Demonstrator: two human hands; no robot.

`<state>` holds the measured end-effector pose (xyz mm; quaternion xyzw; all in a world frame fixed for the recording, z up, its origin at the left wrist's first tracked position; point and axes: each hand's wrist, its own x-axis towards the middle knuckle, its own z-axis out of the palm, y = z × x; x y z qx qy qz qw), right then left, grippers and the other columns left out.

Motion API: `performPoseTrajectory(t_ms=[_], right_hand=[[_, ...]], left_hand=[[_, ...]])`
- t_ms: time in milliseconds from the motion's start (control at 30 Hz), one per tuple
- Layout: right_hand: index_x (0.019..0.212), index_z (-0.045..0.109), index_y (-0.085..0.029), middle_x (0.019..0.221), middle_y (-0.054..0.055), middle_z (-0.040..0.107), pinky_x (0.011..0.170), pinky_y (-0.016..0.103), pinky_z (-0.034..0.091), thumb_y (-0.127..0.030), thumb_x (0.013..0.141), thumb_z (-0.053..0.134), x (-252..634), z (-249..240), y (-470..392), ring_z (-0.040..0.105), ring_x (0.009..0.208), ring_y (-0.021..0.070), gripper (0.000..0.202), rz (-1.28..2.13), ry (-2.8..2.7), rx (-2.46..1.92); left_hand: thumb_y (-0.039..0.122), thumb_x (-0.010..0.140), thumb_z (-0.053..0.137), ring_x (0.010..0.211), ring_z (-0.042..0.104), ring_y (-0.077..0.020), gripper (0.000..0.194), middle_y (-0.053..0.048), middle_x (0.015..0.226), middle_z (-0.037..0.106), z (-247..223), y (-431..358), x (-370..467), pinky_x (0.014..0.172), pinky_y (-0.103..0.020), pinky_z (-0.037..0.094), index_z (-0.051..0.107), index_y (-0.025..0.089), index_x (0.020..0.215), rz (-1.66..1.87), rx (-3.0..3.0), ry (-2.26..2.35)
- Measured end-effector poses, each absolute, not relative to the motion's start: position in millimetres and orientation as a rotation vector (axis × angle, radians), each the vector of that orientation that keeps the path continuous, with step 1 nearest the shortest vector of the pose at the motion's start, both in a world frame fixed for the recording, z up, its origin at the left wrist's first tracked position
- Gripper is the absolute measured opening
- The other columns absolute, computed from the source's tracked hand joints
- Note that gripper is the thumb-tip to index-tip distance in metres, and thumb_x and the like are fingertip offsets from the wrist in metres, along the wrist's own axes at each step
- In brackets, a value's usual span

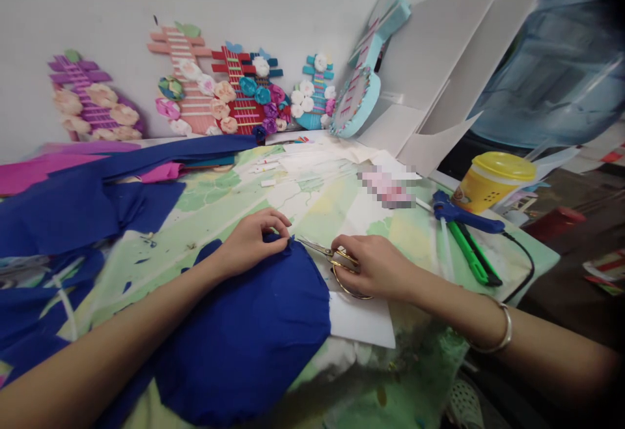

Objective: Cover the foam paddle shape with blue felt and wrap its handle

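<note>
A dark blue covered piece (254, 325), rounded and wrapped in creased blue material, lies near the table's front edge. My left hand (258, 240) pinches a bit of the blue material at its far edge, thumb against fingers. Just to the right, my right hand (374, 263) grips the gold handles of small scissors (319, 247). The blades look slightly apart and point left at the pinched edge; whether they touch it I cannot tell. A white sheet (364, 321) sticks out from under the right side of the blue piece.
Blue sheets (58, 214) and scraps lie at the left. At the right are a blue glue gun (463, 214), a green utility knife (473, 256) and a yellow-lidded tub (502, 178). Several flower-decorated instrument shapes (244, 94) lean on the wall beside white boards (439, 51).
</note>
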<state>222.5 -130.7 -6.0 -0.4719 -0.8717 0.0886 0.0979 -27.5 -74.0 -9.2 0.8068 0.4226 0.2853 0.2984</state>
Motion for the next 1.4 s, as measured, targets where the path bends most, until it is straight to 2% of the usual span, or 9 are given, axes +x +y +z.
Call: performPoseTrajectory(t_ms=[300, 600, 733, 800, 967, 1067, 1167, 1267, 1400], right_hand=[[0.102, 0.059, -0.018, 0.074, 0.003, 0.064, 0.058, 0.026, 0.028, -0.029, 0.080, 0.051, 229, -7, -125, 0.051, 0.063, 0.0133, 0.026, 0.277, -2.594, -1.307], [0.096, 0.063, -0.018, 0.065, -0.001, 0.059, 0.056, 0.023, 0.031, -0.020, 0.074, 0.055, 234, 7, -117, 0.049, 0.057, 0.0111, 0.024, 0.462, -2.493, -1.328], [0.092, 0.063, -0.018, 0.056, -0.003, 0.058, 0.052, 0.022, 0.032, -0.024, 0.076, 0.054, 235, 6, -132, 0.050, 0.051, 0.0102, 0.019, 0.633, -2.335, -1.475], [0.090, 0.063, -0.019, 0.055, -0.003, 0.057, 0.050, 0.021, 0.031, -0.025, 0.076, 0.055, 234, 6, -143, 0.049, 0.050, 0.0097, 0.018, 0.686, -2.327, -1.476], [0.085, 0.062, -0.019, 0.057, -0.003, 0.055, 0.051, 0.023, 0.027, -0.026, 0.074, 0.055, 231, 10, -159, 0.044, 0.052, 0.0100, 0.014, 0.563, -2.416, -1.468], [0.086, 0.061, -0.019, 0.059, -0.002, 0.055, 0.052, 0.024, 0.026, -0.026, 0.074, 0.055, 231, 10, -160, 0.043, 0.053, 0.0104, 0.015, 0.532, -2.435, -1.484], [0.086, 0.061, -0.020, 0.059, -0.002, 0.054, 0.052, 0.024, 0.026, -0.026, 0.074, 0.054, 230, 9, -160, 0.042, 0.054, 0.0103, 0.015, 0.527, -2.440, -1.484], [0.085, 0.060, -0.020, 0.059, -0.002, 0.053, 0.052, 0.024, 0.025, -0.026, 0.075, 0.054, 230, 7, -160, 0.041, 0.053, 0.0101, 0.014, 0.544, -2.437, -1.465], [0.086, 0.060, -0.019, 0.060, -0.002, 0.054, 0.052, 0.024, 0.026, -0.028, 0.075, 0.054, 227, 7, -160, 0.042, 0.053, 0.0101, 0.015, 0.551, -2.437, -1.434]], left_hand=[[0.023, 0.073, 0.061, 0.090, 0.059, -0.0175, 0.009, -0.007, 0.098, 0.063, -9, -76, -28, 0.082, -0.034, 0.046, 0.064, 0.016, 0.069, 0.764, 2.112, 1.053], [0.022, 0.075, 0.061, 0.091, 0.061, -0.0186, 0.008, -0.007, 0.102, 0.062, -9, -76, -23, 0.083, -0.036, 0.047, 0.064, 0.016, 0.071, 0.732, 2.070, 0.982], [0.022, 0.077, 0.062, 0.105, 0.058, -0.0218, 0.007, -0.009, 0.112, 0.060, -4, -78, -28, 0.089, -0.039, 0.046, 0.062, 0.017, 0.082, 0.702, 2.092, 0.901], [0.021, 0.078, 0.064, 0.116, 0.053, -0.0234, 0.016, -0.009, 0.122, 0.057, 1, -79, -34, 0.096, -0.040, 0.043, 0.060, 0.019, 0.092, 0.623, 2.157, 0.797], [0.014, 0.083, 0.056, 0.130, 0.039, -0.0244, 0.020, -0.007, 0.131, 0.054, 8, -75, -37, 0.109, -0.044, 0.030, 0.065, 0.022, 0.100, 0.414, 2.462, 0.649], [0.013, 0.086, 0.053, 0.128, 0.041, -0.0240, 0.018, -0.006, 0.127, 0.056, 7, -70, -30, 0.107, -0.042, 0.031, 0.068, 0.022, 0.090, 0.347, 2.549, 0.660], [0.013, 0.086, 0.052, 0.116, 0.052, -0.0208, 0.016, -0.007, 0.121, 0.060, 5, -66, -25, 0.101, -0.037, 0.038, 0.066, 0.019, 0.082, 0.323, 2.515, 0.670], [0.012, 0.086, 0.051, 0.107, 0.058, -0.0180, 0.015, -0.007, 0.116, 0.063, 4, -66, -23, 0.095, -0.034, 0.042, 0.064, 0.017, 0.081, 0.350, 2.437, 0.667], [0.016, 0.084, 0.053, 0.104, 0.060, -0.0191, 0.012, -0.008, 0.110, 0.066, 3, -67, -25, 0.094, -0.036, 0.044, 0.065, 0.017, 0.081, 0.419, 2.347, 0.710]])
